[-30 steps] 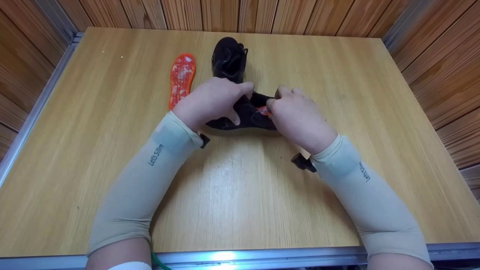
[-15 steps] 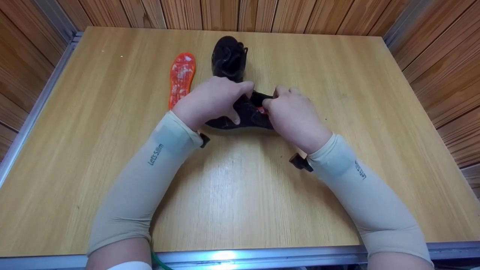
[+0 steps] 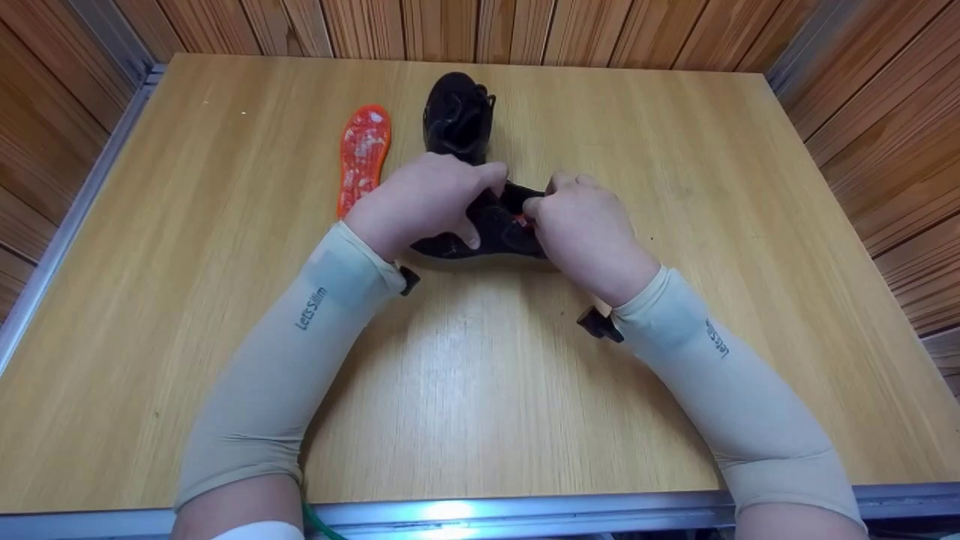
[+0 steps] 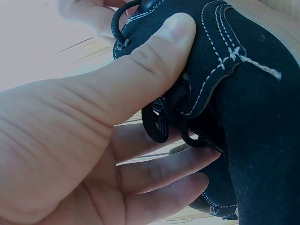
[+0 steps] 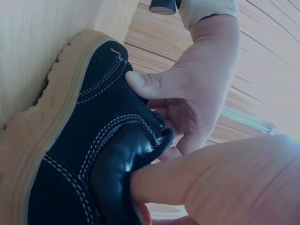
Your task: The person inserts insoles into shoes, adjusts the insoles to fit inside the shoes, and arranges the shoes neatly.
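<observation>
A black lace-up shoe (image 3: 502, 232) with white stitching lies on the table, toe to the left. My left hand (image 3: 427, 199) grips its front part, thumb on one side and fingers on the laced side. At the shoe's opening, my right hand (image 3: 589, 232) pinches a red insole (image 3: 521, 220) that is mostly inside; its thumb dips into the opening in the right wrist view. The right fingertips are hidden. A second black shoe (image 3: 456, 112) stands just behind. Left of that shoe lies another insole (image 3: 365, 146), orange-rimmed with a red and white mottled surface, partly covered by my left hand.
The wooden table (image 3: 450, 405) has a metal front edge (image 3: 450, 517). Wood-panelled walls (image 3: 517, 30) rise behind it and at both sides. Small dark wrist cameras (image 3: 598, 324) hang below the sleeves.
My right hand has shifted slightly left towards the shoe's opening, and less of the red insole shows there. The left hand and the other things have stayed in place.
</observation>
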A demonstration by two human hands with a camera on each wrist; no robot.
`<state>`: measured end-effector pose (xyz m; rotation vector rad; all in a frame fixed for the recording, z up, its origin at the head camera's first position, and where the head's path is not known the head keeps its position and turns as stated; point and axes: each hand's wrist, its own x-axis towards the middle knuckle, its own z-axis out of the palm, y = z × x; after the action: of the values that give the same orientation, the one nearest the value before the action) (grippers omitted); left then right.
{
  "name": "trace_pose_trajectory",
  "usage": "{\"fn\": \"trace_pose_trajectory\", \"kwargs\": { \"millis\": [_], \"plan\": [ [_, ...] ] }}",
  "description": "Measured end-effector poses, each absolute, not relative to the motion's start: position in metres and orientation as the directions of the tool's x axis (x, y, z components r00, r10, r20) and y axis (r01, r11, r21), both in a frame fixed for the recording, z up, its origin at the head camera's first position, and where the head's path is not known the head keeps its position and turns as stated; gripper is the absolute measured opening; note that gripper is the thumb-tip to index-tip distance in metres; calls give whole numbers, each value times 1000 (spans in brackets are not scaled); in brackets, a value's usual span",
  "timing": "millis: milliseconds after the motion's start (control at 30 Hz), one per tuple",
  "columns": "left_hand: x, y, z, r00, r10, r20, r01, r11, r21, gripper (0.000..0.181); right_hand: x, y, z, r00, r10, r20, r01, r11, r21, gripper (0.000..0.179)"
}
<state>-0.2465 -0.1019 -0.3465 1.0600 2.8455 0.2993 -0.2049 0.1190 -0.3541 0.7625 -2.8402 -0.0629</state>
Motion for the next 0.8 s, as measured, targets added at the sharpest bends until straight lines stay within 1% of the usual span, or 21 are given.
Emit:
{"fn": "trace_pose_trajectory", "kwargs": {
  "millis": [133,300,567,700,800],
  "plan": [
    [-247,-102,-346,-756,654,-18,637,742,208,60,-205,118,-353,-853,-493,170,-486,870,83,14],
    [-248,-102,-346,-756,654,-25,637,744,204,60,-204,119,-352,-868,-477,138,-476,878,43,16],
    [-247,-101,-346,-762,647,-37,627,750,211,59,-203,123,-348,-871,-473,137,-476,879,9,21],
    [-247,-102,-347,-765,643,-33,622,751,223,59,-201,127,-342,-880,-465,92,-468,884,-6,23],
    [-246,-102,-347,-769,638,-39,614,755,231,58,-199,128,-337,-879,-473,59,-473,881,7,19]
  ]
}}
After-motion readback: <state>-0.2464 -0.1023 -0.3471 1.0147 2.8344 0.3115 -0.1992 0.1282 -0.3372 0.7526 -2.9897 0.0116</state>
